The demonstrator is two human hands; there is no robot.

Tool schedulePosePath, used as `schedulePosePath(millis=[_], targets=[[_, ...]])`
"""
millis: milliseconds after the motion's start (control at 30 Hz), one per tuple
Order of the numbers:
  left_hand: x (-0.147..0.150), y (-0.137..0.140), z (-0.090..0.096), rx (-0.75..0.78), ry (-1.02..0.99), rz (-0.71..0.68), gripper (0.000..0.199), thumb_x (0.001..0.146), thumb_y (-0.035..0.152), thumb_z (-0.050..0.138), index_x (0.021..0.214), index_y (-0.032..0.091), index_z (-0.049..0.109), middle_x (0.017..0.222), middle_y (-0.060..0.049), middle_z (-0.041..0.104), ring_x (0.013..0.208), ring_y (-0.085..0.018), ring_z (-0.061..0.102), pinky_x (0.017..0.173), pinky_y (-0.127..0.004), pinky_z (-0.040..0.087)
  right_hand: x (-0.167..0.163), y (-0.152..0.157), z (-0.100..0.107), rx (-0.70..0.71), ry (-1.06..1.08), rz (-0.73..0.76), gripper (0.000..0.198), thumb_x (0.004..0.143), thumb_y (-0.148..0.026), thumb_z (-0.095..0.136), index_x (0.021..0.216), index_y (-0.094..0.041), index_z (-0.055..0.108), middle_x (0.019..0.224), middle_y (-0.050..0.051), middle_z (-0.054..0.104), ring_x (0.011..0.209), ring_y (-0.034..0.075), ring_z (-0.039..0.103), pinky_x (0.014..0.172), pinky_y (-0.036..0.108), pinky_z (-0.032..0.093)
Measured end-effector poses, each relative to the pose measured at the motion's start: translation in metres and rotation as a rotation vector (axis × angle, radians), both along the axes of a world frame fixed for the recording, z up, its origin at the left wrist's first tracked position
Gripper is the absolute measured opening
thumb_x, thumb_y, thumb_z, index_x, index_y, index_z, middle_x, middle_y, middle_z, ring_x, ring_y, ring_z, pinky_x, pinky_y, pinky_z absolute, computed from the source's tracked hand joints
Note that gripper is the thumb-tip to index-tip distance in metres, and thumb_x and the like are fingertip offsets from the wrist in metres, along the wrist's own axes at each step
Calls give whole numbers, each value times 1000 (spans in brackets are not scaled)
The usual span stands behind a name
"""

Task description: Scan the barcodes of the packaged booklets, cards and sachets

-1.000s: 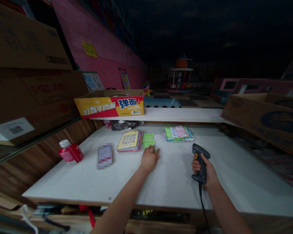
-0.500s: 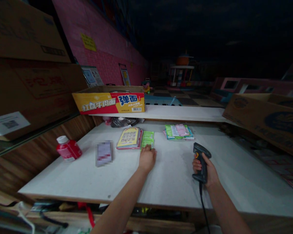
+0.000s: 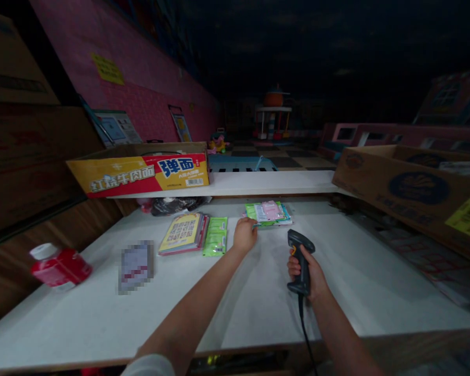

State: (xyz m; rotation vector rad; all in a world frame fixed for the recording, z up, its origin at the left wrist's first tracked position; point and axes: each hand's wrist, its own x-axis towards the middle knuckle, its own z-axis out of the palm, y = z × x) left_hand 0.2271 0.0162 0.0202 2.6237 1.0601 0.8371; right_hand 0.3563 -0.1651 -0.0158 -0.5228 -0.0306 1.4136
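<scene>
My right hand (image 3: 315, 271) is wrapped around the handle of a black barcode scanner (image 3: 301, 261), its cable hanging down over the front edge of the table. At the near left corner of a small pile of flat packets (image 3: 267, 211), green, blue and pink, my left hand (image 3: 245, 235) has its fingers closed on a packet edge; the fingertips are partly hidden. Left of that hand lies a green packet (image 3: 215, 237), beside a stack of booklets or cards with a yellow top (image 3: 183, 232).
A red bottle with a white cap (image 3: 60, 266) and a blurred-out flat item (image 3: 136, 265) are on the left of the white table (image 3: 258, 308). Along the back runs a raised ledge (image 3: 270, 183) bearing a noodle carton (image 3: 149, 172). A brown cardboard box (image 3: 407, 183) stands right.
My left hand has left the green packet and moved right to the pile of packets. The scanner stays in my right hand. The view has turned right.
</scene>
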Motion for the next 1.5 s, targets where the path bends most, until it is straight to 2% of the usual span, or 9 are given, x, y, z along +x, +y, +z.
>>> schedulePosePath(millis=[133, 300, 533, 733, 867, 1100, 1233, 1333, 1500], targets=[[46, 14, 9, 61, 90, -52, 35, 83, 21, 59, 118, 15, 64, 119, -12, 64, 115, -25, 54, 103, -37, 40, 1, 4, -3, -3, 16, -2, 23, 80, -34, 71, 82, -16, 57, 51, -6, 47, 40, 5, 42, 35, 12, 35], [76, 26, 5, 86, 256, -102, 66, 79, 26, 69, 140, 16, 44, 150, -15, 40, 141, -30, 31, 115, -46, 25, 3, 7, -9, 21, 12, 1, 26, 77, -36, 73, 82, -17, 56, 52, -7, 47, 41, 5, 43, 36, 14, 36], [77, 32, 0, 52, 307, -119, 46, 85, 21, 61, 131, 17, 53, 145, -15, 47, 136, -28, 41, 112, -47, 29, 2, 7, -9, 14, -19, -34, 27, 78, -37, 72, 85, -16, 56, 53, -6, 47, 41, 5, 42, 37, 14, 36], [73, 30, 10, 116, 280, -110, 26, 87, 9, 47, 100, 11, 69, 110, -19, 68, 109, -27, 62, 97, -38, 43, 2, 6, -8, 23, -50, -22, 27, 77, -38, 73, 83, -18, 56, 53, -6, 46, 42, 5, 42, 38, 13, 37], [72, 36, 14, 57, -7, -29, 24, 86, 10, 48, 92, 16, 70, 94, -12, 71, 98, -25, 64, 88, -35, 47, 3, 7, -7, 12, -56, -8, 29, 75, -38, 75, 82, -18, 55, 54, -6, 47, 42, 6, 44, 37, 14, 37], [52, 42, 12, -432, -900, -154, 27, 89, 36, 52, 84, 15, 68, 79, -6, 69, 78, -19, 68, 74, -31, 54, 2, 8, -9, 10, -16, -24, 30, 74, -37, 75, 85, -17, 56, 53, -8, 46, 40, 5, 43, 36, 13, 36], [4, 16, -10, -601, -1050, -65, 41, 80, 52, 60, 72, 13, 67, 77, -8, 70, 76, -20, 68, 72, -32, 54, 2, 5, -7, 26, -63, -8, 28, 75, -37, 74, 84, -18, 55, 53, -7, 47, 41, 4, 43, 38, 13, 37], [-30, -5, -35, -644, -1036, 31, 36, 65, 47, 76, 61, 14, 62, 74, -7, 70, 77, -21, 67, 70, -31, 53, 2, 2, -3, 29, -88, 10, 26, 76, -35, 74, 83, -19, 55, 54, -6, 49, 43, 4, 44, 39, 12, 38], [-53, -20, -64, -684, -1107, 147, 52, 52, 35, 83, 96, 15, 63, 94, -7, 68, 67, -12, 62, 64, -27, 52, -1, -1, -3, -3, -112, -8, 26, 76, -36, 74, 83, -19, 56, 54, -7, 48, 41, 5, 44, 37, 13, 38]])
